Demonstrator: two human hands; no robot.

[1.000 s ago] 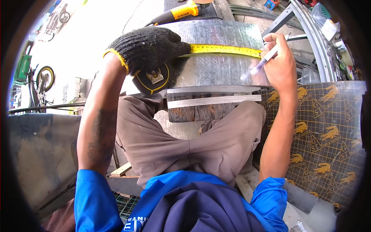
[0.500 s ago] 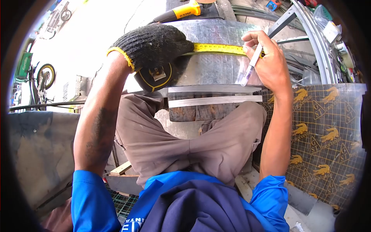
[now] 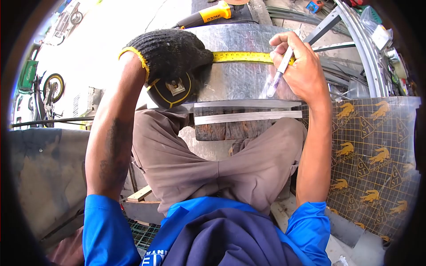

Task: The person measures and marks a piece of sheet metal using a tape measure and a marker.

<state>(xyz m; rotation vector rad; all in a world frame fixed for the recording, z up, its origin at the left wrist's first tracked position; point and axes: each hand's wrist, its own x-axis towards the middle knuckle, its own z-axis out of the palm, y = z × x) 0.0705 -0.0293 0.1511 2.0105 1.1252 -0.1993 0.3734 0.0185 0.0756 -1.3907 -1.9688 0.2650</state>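
My left hand [image 3: 171, 53], in a black knitted glove with a yellow cuff, is closed on the yellow tape measure [image 3: 242, 56]. Its blade stretches over a scratched metal sheet [image 3: 235, 82] to my bare right hand [image 3: 299, 66]. That hand pinches the far end of the blade and also holds a whitish marker [image 3: 281, 73], its capped or clear tip slanting down and left. Below my glove sits a round black object [image 3: 171, 93] with yellow lines and a metal piece on it. Two pale metal strips [image 3: 248, 116] lie along a dark wooden block [image 3: 230, 129] near my knees.
A yellow and black grinder [image 3: 208, 15] lies beyond the sheet. Metal bars [image 3: 355, 44] stand at the upper right, and a black printed board [image 3: 364, 155] is at the right. A bicycle [image 3: 53, 91] shows at far left, above a grey panel [image 3: 49, 164].
Both hands have shifted a little to the left with the tape and marker. The round black object has also moved slightly left and down.
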